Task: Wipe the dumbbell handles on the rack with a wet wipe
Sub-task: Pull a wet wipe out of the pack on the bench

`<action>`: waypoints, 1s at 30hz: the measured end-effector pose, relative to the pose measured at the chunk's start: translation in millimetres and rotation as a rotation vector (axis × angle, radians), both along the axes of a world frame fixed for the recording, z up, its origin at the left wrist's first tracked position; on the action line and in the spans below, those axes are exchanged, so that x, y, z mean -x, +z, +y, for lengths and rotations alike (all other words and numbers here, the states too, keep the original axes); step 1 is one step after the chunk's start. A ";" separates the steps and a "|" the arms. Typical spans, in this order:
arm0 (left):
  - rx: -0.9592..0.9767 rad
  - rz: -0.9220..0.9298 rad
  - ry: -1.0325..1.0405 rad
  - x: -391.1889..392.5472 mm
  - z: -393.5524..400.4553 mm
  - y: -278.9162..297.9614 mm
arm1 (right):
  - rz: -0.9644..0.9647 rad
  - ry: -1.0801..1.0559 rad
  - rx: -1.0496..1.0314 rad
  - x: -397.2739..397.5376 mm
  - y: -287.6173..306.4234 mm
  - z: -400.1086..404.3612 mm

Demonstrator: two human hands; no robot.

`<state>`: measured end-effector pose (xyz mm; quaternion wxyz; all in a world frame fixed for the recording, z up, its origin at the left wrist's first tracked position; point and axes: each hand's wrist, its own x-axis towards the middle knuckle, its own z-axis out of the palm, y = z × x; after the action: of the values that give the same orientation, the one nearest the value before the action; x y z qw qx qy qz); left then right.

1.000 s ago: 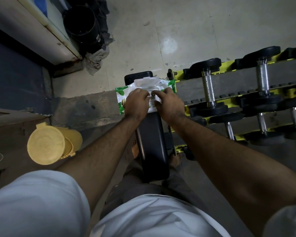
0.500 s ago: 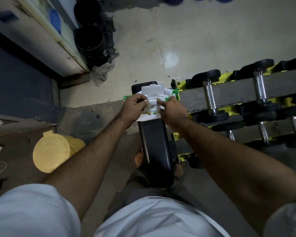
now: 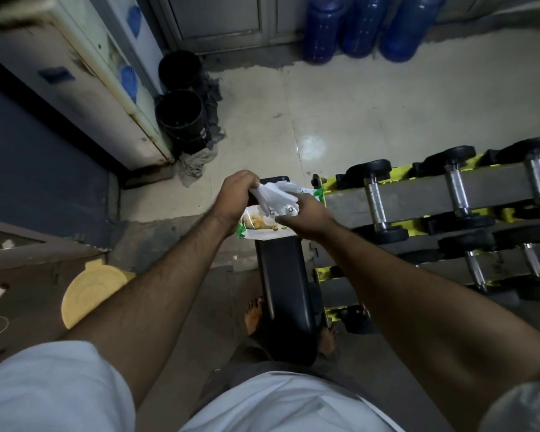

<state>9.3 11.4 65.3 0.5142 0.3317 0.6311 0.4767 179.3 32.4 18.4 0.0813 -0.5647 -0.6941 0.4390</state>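
Observation:
A white wet wipe [image 3: 273,196] stretches up out of a green and white wipe pack [image 3: 262,227] that lies on the far end of a black bench [image 3: 286,282]. My left hand [image 3: 234,201] pinches the wipe's upper end. My right hand [image 3: 306,218] holds the pack down at its right side; its fingertips are hidden. To the right stands a yellow and grey rack [image 3: 418,188] with several black dumbbells; the nearest chrome handle [image 3: 375,201] is just right of my right hand.
Two black buckets [image 3: 183,120] and a grey rag [image 3: 197,162] sit by a cabinet at the back left. Blue water jugs [image 3: 362,26] line the far wall. A yellow round container [image 3: 91,294] lies on the floor at left. Bare feet [image 3: 256,313] flank the bench.
The wipe has come out of the pack: my left hand has lifted it up and to the left. The view has tilted up, showing more floor and the jugs.

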 end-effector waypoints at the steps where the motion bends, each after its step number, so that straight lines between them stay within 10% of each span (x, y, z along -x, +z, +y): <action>1: 0.009 0.004 0.019 -0.2 0.9 0.7 | 0.151 -0.043 0.044 1.2 2.5 -0.3; 10: 0.073 0.088 0.083 -20.1 -6.2 4.0 | 0.680 -0.443 0.477 -21.0 32.6 -10.2; 18: 0.271 -0.105 -0.069 -65.8 -36.1 2.5 | 0.725 -0.469 0.470 -59.8 35.7 -20.7; 30: 0.015 0.161 0.109 -104.8 -58.5 13.2 | 0.515 -0.324 0.119 -99.3 47.7 -44.1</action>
<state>114.1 -47.1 78.5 0.4378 0.3301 0.6909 0.4711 278.6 -11.7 66.0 0.2904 -0.5419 -0.5246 0.5889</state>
